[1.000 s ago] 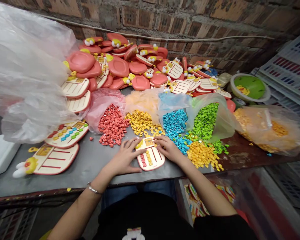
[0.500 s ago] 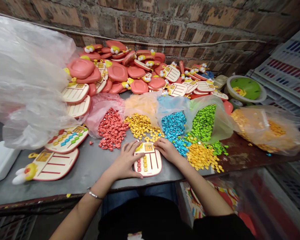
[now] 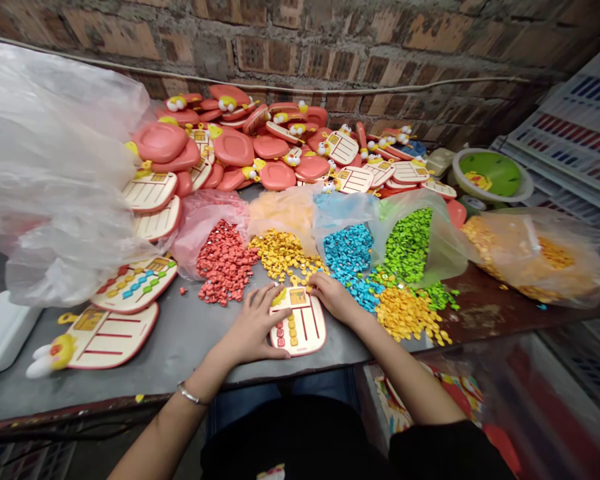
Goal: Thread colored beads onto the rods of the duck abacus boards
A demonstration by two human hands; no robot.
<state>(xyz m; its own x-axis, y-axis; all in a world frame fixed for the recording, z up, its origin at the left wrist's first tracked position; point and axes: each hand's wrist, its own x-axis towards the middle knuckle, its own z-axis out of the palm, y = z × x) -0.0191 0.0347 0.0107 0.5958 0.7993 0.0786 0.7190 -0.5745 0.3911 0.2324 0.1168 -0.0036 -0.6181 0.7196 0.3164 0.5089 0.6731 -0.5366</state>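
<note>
A cream toy board [image 3: 311,337] with a pink rim lies on the table in front of me, its slotted face up. Red and yellow beads sit in its two left columns; the slots on the right show bare. My left hand [image 3: 257,325] grips its left side, fingers at the upper part and thumb along the bottom edge. At the top right corner, my right hand [image 3: 334,297] has its fingers drawn together beside loose yellow beads [image 3: 285,253]; whatever is in the fingertips is hidden. Blue beads [image 3: 349,248] spill just beyond this hand.
Red beads [image 3: 225,260], green beads [image 3: 408,241] and more yellow pieces [image 3: 409,313] lie around open plastic bags. A filled board [image 3: 135,285] and a bare-slotted board [image 3: 115,335] rest at left. Behind, boards pile [image 3: 275,147] against the brick wall. A bowl [image 3: 523,193] stands right.
The view has shifted slightly. Both hands stay at the board in nearly the same pose, and the bead columns look the same.
</note>
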